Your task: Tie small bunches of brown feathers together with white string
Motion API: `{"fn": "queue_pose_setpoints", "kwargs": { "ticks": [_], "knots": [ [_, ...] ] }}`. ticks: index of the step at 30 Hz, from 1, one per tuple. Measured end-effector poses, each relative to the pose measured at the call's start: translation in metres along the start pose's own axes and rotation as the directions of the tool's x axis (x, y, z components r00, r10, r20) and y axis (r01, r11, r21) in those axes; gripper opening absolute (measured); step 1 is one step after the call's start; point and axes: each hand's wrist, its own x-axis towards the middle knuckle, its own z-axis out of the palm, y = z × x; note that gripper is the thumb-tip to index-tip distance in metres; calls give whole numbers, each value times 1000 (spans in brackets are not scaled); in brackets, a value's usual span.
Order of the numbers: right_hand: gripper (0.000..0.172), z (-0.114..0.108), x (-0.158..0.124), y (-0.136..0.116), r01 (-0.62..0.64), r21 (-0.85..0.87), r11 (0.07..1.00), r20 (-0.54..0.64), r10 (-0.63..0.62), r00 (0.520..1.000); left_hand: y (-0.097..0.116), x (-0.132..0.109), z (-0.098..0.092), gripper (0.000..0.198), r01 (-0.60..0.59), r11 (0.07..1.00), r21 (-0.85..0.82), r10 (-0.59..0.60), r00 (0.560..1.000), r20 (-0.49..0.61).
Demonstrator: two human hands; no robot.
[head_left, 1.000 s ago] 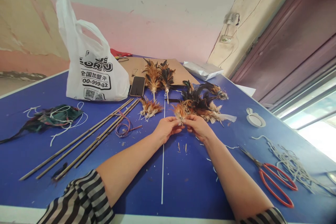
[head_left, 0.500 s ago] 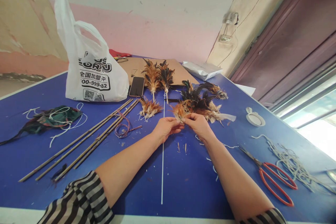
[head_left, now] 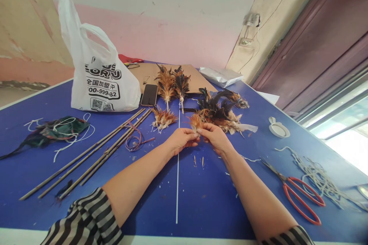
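Between my two hands is a small bunch of orange-brown feathers (head_left: 196, 121), its pale base pinched by the fingertips. My left hand (head_left: 184, 140) is closed on the base from the left, and my right hand (head_left: 214, 136) grips it from the right. The fingertips nearly touch and hide the quill ends. Just behind my right hand lies a pile of dark and brown feathers (head_left: 217, 111). A smaller tuft of orange feathers (head_left: 163, 118) rests left of the white line. Two tied feather bundles (head_left: 166, 86) with pale stems lie farther back.
Thin sticks (head_left: 94, 153) and a coiled purple cord (head_left: 134, 141) lie to the left, near a white plastic bag (head_left: 106, 80) and a phone (head_left: 149, 95). On the right are red-handled scissors (head_left: 299, 195), loose string (head_left: 319, 176) and a roll of tape (head_left: 279, 128).
The fingers have shifted slightly around the feather bunch, which looks narrower and more upright. Both hands stay in nearly the same place; the view has moved a little.
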Motion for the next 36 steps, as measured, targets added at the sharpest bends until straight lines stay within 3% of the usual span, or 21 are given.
{"fn": "queue_pose_setpoints", "kwargs": {
  "ticks": [2,4,8,12,15,20,24,27,31,36],
  "knots": [
    [34,0,0,-1,57,-13,998,-40,-58,998,1,1,-2,16,0,999,-53,-2,999,-32],
    [43,1,-1,-2,148,-136,980,-77,-160,984,4,3,-5,15,11,990,-140,-19,998,-58],
    [59,7,-7,-4,297,-537,790,-34,-372,927,6,3,-7,12,33,965,-261,-52,997,-65],
    [59,11,-12,-7,285,-773,566,10,-439,898,3,1,-3,12,54,971,-231,-61,998,-25],
    [57,11,-13,-9,243,-823,514,-6,-435,900,0,-1,0,15,61,985,-161,-63,998,-6],
    [64,6,-11,-10,219,-802,556,-32,-406,913,-1,-1,1,18,30,995,-91,-31,999,-16],
    [51,-2,-9,-12,174,-594,786,5,-213,977,0,0,-1,22,-105,994,37,107,992,-65],
    [33,-3,-8,-13,127,-357,925,21,-128,992,2,0,-1,22,-206,959,193,217,975,-37],
    [23,4,-8,-12,168,-203,965,6,-171,985,2,-2,1,23,-270,916,296,272,962,38],
    [21,9,-7,-8,215,-228,950,-36,-229,973,2,-4,4,22,-282,907,313,293,956,11]
  ]
}}
